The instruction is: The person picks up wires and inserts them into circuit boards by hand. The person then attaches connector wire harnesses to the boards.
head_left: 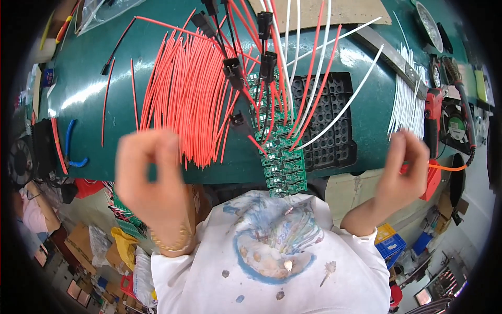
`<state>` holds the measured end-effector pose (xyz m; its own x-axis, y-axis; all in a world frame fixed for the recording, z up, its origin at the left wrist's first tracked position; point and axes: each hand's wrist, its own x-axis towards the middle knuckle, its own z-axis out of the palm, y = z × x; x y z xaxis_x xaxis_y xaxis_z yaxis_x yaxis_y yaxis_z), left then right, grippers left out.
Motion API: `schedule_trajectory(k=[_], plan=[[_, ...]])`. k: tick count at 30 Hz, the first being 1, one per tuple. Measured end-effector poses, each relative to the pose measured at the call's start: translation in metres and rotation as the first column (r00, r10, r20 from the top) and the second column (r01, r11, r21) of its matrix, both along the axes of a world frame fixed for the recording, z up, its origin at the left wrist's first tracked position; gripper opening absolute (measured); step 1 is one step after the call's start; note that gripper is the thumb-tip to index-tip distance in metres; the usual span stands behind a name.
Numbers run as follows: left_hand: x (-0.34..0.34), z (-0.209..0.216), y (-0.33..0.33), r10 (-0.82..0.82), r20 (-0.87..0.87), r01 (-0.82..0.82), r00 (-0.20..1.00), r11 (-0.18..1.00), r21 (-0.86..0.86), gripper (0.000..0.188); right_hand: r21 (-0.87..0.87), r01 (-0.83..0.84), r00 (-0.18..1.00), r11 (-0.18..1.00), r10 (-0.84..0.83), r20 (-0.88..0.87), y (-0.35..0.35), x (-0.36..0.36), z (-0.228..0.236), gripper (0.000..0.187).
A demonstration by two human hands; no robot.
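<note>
Both of my hands are raised in front of the near edge of a green work mat [104, 89]. My left hand [149, 175] is blurred, with its fingers curled and pinched together, and nothing shows in it. My right hand [405, 167] pinches the end of a thin orange wire [447, 168] that runs off to the right. Between the hands a strip of small green circuit boards [280, 152] lies on the mat and reaches its near edge. A fan of loose red wires [188, 99] is spread just beyond my left hand.
A black grid tray [332, 120] sits under the boards. Black connectors [233, 68] hang on red and white leads over it. Cut white wires [408, 107], a red hand tool [434, 110] and a small fan [457, 125] are at right. Blue-handled pliers [70, 149] lie at left.
</note>
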<state>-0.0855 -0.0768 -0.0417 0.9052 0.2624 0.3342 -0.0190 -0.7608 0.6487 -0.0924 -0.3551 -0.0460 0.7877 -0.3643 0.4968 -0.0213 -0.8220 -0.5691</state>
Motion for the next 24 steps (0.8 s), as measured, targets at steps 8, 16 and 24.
schedule_trajectory(k=[8, 16, 24], plan=[[0.05, -0.009, 0.028, 0.171, -0.278, -0.082, 0.945, 0.949, 0.305, 0.032, -0.584, 0.096, 0.913, 0.806, -0.304, -0.27, -0.062, 0.041, -0.018, 0.034], [0.072, 0.003, 0.036, -0.002, -0.405, 0.1, 0.914, 0.971, 0.219, 0.022, -0.527, 0.059, 0.783, 0.848, -0.367, -0.503, -0.072, 0.056, 0.004, 0.024], [0.096, 0.027, 0.072, -0.18, -0.619, 0.284, 0.764, 0.956, 0.073, 0.022, -0.524, -0.062, 0.827, 0.85, -0.25, -0.503, -0.089, 0.059, 0.002, 0.026]])
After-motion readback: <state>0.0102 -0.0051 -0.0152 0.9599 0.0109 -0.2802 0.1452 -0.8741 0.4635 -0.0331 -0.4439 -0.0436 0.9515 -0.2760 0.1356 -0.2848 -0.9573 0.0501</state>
